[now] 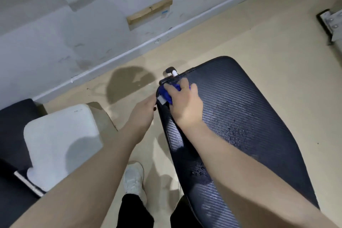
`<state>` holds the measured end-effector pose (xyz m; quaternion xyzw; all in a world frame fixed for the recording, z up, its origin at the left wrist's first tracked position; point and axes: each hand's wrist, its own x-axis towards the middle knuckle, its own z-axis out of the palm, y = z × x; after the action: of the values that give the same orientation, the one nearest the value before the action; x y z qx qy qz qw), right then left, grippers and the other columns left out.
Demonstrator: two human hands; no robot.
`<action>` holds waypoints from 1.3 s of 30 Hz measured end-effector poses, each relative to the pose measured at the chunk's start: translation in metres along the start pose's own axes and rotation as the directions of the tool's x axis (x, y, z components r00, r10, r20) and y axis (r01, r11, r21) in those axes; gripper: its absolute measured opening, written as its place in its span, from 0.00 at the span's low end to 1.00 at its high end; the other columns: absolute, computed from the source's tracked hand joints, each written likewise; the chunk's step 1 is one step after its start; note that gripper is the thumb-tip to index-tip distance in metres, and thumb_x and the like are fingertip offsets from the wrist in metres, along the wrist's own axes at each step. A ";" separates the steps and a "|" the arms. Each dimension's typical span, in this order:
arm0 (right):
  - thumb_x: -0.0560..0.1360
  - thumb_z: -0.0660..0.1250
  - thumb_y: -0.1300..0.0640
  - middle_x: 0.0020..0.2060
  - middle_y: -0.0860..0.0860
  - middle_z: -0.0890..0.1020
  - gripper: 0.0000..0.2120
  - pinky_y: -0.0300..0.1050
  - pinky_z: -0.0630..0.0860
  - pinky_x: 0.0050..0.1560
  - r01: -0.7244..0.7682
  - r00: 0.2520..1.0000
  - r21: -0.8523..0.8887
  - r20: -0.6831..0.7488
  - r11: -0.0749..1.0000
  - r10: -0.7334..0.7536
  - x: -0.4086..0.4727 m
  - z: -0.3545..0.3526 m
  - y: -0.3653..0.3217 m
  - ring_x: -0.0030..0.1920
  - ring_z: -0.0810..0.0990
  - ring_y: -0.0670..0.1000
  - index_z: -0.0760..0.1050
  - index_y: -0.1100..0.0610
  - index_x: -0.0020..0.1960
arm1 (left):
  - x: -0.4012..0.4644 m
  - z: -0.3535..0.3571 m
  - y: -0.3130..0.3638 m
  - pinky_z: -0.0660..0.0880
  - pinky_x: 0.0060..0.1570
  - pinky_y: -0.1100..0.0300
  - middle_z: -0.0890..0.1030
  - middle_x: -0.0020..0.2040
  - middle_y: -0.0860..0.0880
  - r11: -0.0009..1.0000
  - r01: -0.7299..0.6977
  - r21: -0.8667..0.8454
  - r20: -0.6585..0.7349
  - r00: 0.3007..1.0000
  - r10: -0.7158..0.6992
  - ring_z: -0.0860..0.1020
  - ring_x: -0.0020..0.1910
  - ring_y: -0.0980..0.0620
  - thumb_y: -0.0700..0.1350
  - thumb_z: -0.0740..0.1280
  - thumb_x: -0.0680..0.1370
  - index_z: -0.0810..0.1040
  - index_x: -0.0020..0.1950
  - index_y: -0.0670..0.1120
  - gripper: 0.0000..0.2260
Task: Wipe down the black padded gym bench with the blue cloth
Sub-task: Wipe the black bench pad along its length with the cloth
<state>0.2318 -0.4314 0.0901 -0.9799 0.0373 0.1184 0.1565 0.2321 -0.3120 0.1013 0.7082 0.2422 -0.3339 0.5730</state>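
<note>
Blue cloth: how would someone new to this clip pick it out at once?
Find the black padded gym bench with a woven texture, right of centre. At its left edge, the right hand presses a bunched, bright blue cloth with a small white tag, the only vivid blue thing here.

Single view: one wide-angle camera mounted on the person's head, aimed forward and steeply down. It looks along both forearms to the hands, which appear near mid-frame at close range. The padded bench [240,109] fills the right and lower right of the frame, running away from the camera. The floor [259,29] occupies the middle and upper right; a wall [55,39] slants across the upper left. The person's own shoe [133,177] shows at the bottom, directly below the lens. Straight lines bow near the edges.
</note>
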 end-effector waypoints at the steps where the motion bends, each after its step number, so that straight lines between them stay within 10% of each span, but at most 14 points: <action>1: 0.71 0.67 0.59 0.56 0.55 0.71 0.21 0.44 0.65 0.31 0.016 0.999 0.040 0.047 0.999 -0.018 -0.016 -0.001 -0.010 0.50 0.70 0.59 0.71 0.46 0.62 | -0.002 -0.001 0.005 0.70 0.49 0.56 0.79 0.45 0.54 0.998 0.041 -0.048 0.020 0.999 -0.040 0.75 0.42 0.54 0.54 0.51 0.82 0.77 0.45 0.56 0.16; 6: 0.64 0.74 0.54 0.48 0.55 0.76 0.20 0.40 0.61 0.26 0.208 0.973 -0.088 0.117 0.974 -0.197 -0.033 0.000 -0.016 0.43 0.75 0.58 0.77 0.45 0.55 | -0.003 -0.008 0.015 0.68 0.40 0.58 0.80 0.44 0.48 0.997 0.077 -0.002 0.121 0.990 -0.076 0.73 0.38 0.51 0.57 0.44 0.82 0.78 0.44 0.53 0.24; 10: 0.74 0.63 0.55 0.59 0.57 0.69 0.20 0.48 0.68 0.35 -0.049 0.999 -0.059 0.015 0.997 0.050 0.015 -0.006 0.006 0.53 0.69 0.61 0.69 0.45 0.66 | 0.005 -0.007 0.004 0.69 0.56 0.56 0.77 0.56 0.51 0.998 0.064 -0.015 0.081 0.995 -0.063 0.73 0.49 0.52 0.57 0.44 0.82 0.74 0.60 0.56 0.20; 13: 0.76 0.61 0.57 0.59 0.58 0.68 0.15 0.47 0.67 0.34 -0.185 0.982 -0.114 -0.070 0.976 0.177 0.050 -0.012 0.012 0.51 0.71 0.61 0.70 0.49 0.62 | 0.005 -0.002 -0.006 0.70 0.44 0.58 0.74 0.57 0.54 0.994 0.054 -0.095 0.087 0.995 -0.046 0.71 0.39 0.54 0.56 0.45 0.82 0.72 0.55 0.58 0.16; 16: 0.75 0.61 0.58 0.59 0.59 0.68 0.16 0.48 0.66 0.34 -0.194 0.980 -0.061 -0.063 0.979 0.190 0.036 -0.008 -0.001 0.49 0.72 0.61 0.70 0.51 0.62 | -0.003 0.000 -0.005 0.70 0.52 0.56 0.73 0.59 0.54 0.972 0.078 -0.223 0.067 0.996 -0.065 0.73 0.41 0.53 0.56 0.47 0.82 0.72 0.50 0.58 0.15; 22: 0.67 0.70 0.59 0.50 0.59 0.74 0.20 0.45 0.64 0.28 0.054 0.986 -0.041 0.160 0.998 -0.047 -0.060 0.012 -0.036 0.41 0.76 0.62 0.74 0.51 0.59 | -0.026 -0.007 -0.010 0.75 0.48 0.63 0.82 0.33 0.61 0.948 0.153 -0.279 0.153 0.982 -0.114 0.79 0.38 0.61 0.51 0.51 0.82 0.75 0.40 0.52 0.17; 24: 0.68 0.69 0.58 0.51 0.59 0.74 0.22 0.45 0.66 0.28 0.141 0.974 -0.056 0.185 0.988 -0.129 -0.057 0.008 -0.024 0.43 0.75 0.62 0.73 0.49 0.61 | -0.035 -0.003 -0.014 0.71 0.61 0.56 0.83 0.42 0.61 0.957 0.150 -0.250 0.166 0.980 -0.110 0.78 0.48 0.58 0.53 0.50 0.82 0.77 0.45 0.54 0.16; 32: 0.74 0.62 0.58 0.58 0.58 0.68 0.18 0.49 0.67 0.35 -0.283 0.955 -0.068 -0.108 0.957 0.275 0.010 -0.009 0.032 0.48 0.73 0.62 0.67 0.50 0.63 | -0.035 0.014 -0.032 0.65 0.64 0.57 0.76 0.61 0.55 0.976 0.003 -0.217 0.092 0.996 0.017 0.73 0.61 0.54 0.52 0.49 0.83 0.74 0.52 0.61 0.14; 39: 0.72 0.64 0.58 0.55 0.58 0.70 0.21 0.47 0.67 0.32 0.120 0.982 -0.063 0.152 0.991 -0.109 -0.089 0.009 -0.007 0.49 0.73 0.61 0.68 0.48 0.63 | -0.050 0.022 -0.035 0.74 0.57 0.56 0.83 0.47 0.61 0.972 0.017 -0.236 0.093 0.996 0.006 0.79 0.51 0.56 0.48 0.52 0.82 0.78 0.50 0.58 0.16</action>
<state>0.1440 -0.4187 0.1052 -0.9738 -0.0351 0.1830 0.1301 0.1696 -0.3233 0.1135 0.6178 0.2551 -0.3369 0.6631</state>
